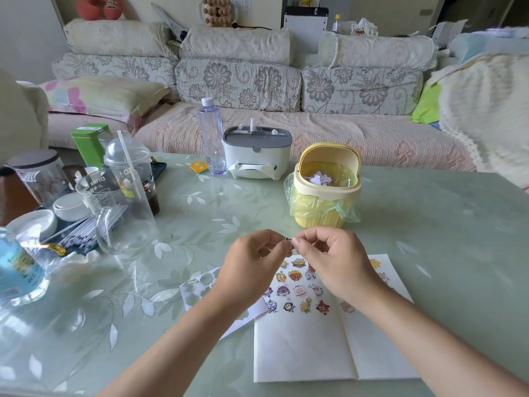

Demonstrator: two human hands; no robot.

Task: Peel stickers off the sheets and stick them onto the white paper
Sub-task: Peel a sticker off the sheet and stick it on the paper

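Right at the near edge of the bench (429, 224) lies the white paper (303, 348), spread open with a crease down its middle, and its far half is filling up nicely with rows of little cartoon stickers (294, 290). Both forearms reach in over it. Up above the paper's far edge, the left hand (252, 262) and right hand (332, 259) meet fingertip to fingertip, fingers curled, each pinching a tiny dark sticker (289, 239) between thumb and forefinger. It is too small to make out its picture. Partly under the left forearm, just beside the paper's left edge, sits a sticker sheet (197, 287) with holes in it, flat on the bench. Beyond the hands, near the middle of the bench, stands a small yellow bin (323, 202) with its lid tipped back, a green liner and white scraps inside. Further toward the far edge are a white tissue box (257, 156) and a clear bottle (211, 138) just beside it. Along the left edge, clear plastic cups (114, 193) crowd together.
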